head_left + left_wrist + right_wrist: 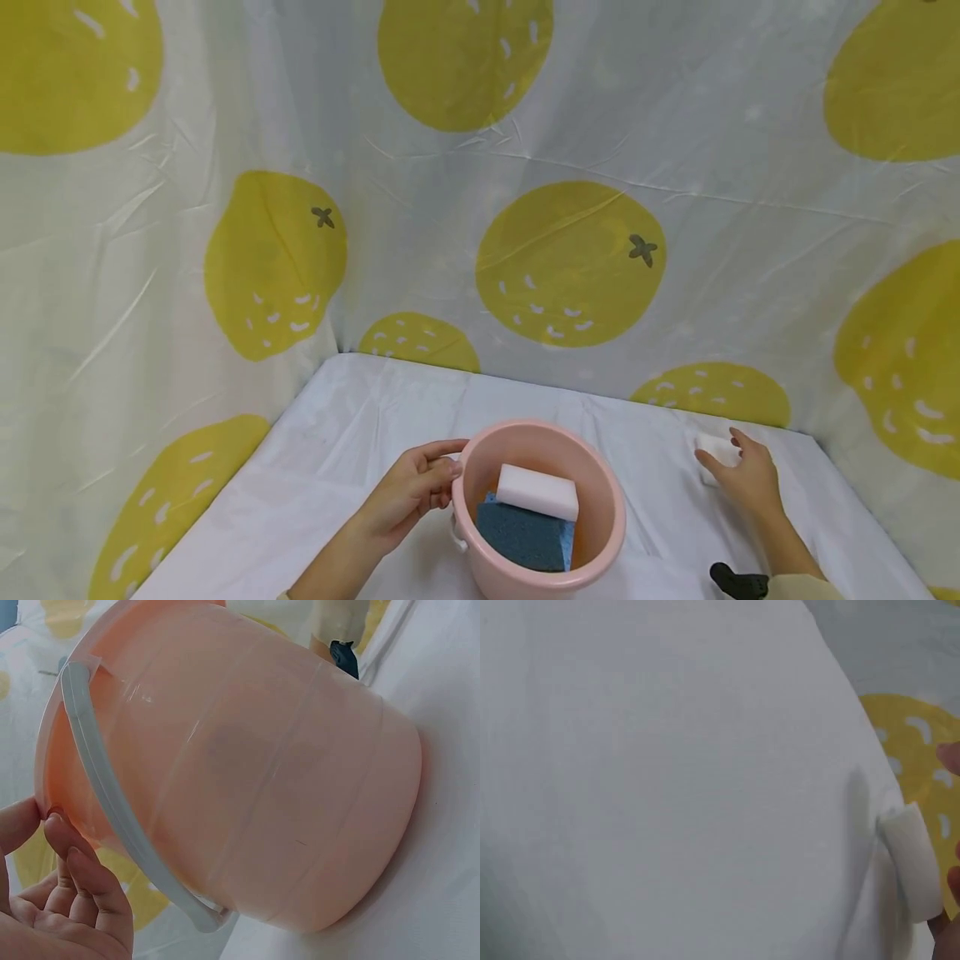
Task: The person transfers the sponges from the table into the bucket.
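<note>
My left hand [401, 496] pinches the rim of a pink bucket [598, 504] between thumb and fingers. A white sponge block [537, 492] lies inside the bucket, on top of a blue sponge with a dark scouring face [519, 533]. In the left wrist view the bucket's pale handle [112, 791] hangs down along its side. Over to the right, another white sponge block [712, 450] is on the white cloth, with my right hand [753, 479] around it, thumb and fingers spread. The right wrist view shows that sponge block [913, 862] with fingertips apart from it.
White cloth [360, 408] covers the table surface. Hanging sheets printed with yellow fruit [570, 262] stand along the back and both sides. A black strap [738, 581] is at my right wrist.
</note>
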The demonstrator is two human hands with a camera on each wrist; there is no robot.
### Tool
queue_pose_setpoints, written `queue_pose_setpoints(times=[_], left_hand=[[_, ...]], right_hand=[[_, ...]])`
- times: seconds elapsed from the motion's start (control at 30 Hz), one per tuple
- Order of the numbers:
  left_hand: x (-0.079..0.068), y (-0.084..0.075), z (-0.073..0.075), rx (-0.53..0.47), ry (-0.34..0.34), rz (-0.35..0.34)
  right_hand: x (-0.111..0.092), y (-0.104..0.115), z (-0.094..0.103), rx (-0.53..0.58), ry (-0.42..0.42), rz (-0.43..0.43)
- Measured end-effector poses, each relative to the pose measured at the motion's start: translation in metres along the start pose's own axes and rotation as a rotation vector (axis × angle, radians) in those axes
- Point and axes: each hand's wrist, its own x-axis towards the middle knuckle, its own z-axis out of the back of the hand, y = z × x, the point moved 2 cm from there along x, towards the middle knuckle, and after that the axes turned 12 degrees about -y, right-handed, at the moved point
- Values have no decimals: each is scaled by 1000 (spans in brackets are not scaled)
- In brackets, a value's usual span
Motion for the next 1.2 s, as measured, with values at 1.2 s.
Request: queue_pose_setpoints(times=[1.2], left_hand=[[-2,-1,0,13,-17,3]], right_hand=[[-10,-14,-27,-183,-53,-340]])
